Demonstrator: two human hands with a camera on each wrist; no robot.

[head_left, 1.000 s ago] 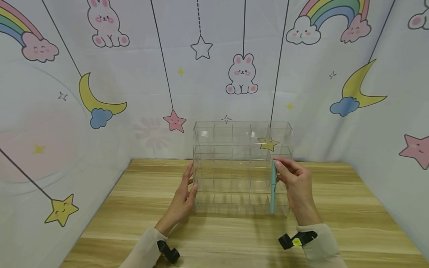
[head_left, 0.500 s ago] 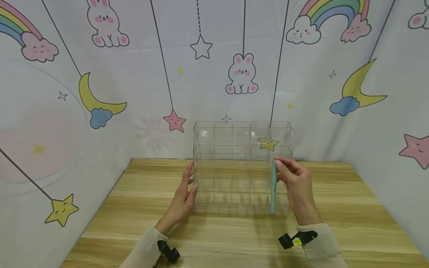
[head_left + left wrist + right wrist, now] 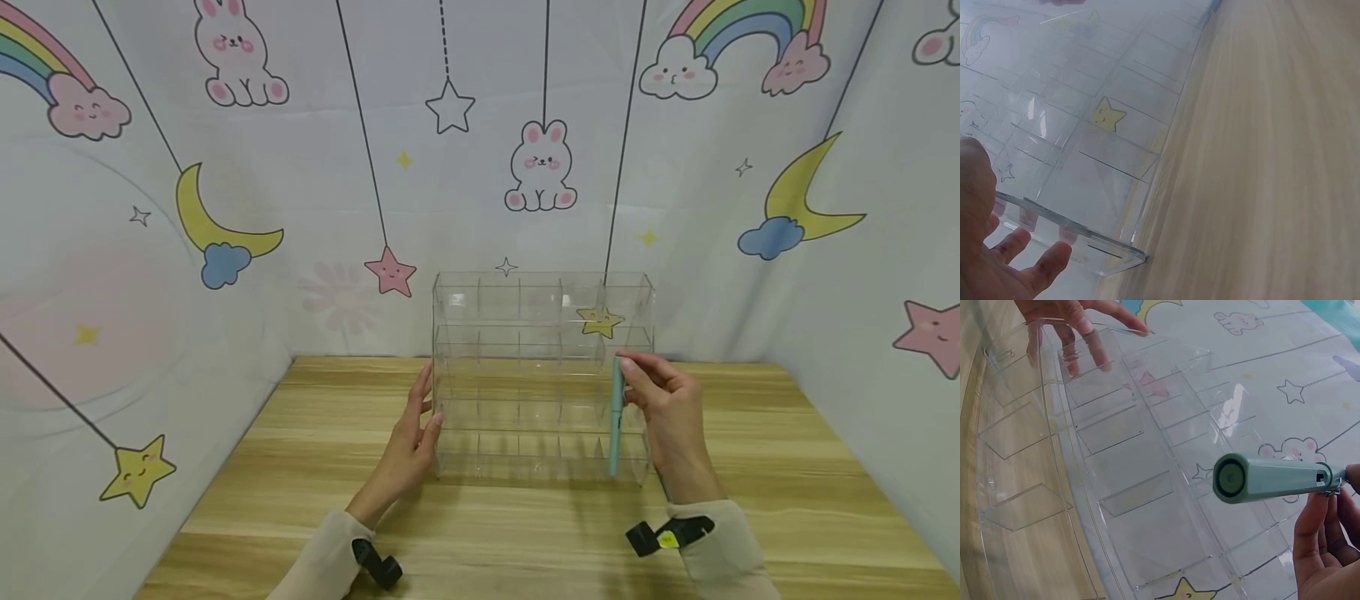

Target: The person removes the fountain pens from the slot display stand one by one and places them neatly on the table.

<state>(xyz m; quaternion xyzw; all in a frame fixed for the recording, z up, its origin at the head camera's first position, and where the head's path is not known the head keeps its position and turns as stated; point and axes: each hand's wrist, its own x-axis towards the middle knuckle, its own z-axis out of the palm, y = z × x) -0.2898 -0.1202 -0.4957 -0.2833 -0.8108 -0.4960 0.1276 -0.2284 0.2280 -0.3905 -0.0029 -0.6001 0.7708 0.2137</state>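
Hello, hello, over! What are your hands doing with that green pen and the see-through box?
Left hand steadies the clear organizer by its left side. Right hand pinches the green pen, upright at the front right compartments. Nothing in the way.

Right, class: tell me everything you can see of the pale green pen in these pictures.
The pen is slim, pale green and plastic-looking, with a round flat end and a clip near its top. It stands nearly upright at the right front of the clear plastic organiser on the wooden table, its lower end down by the front row. The right hand pinches its top.
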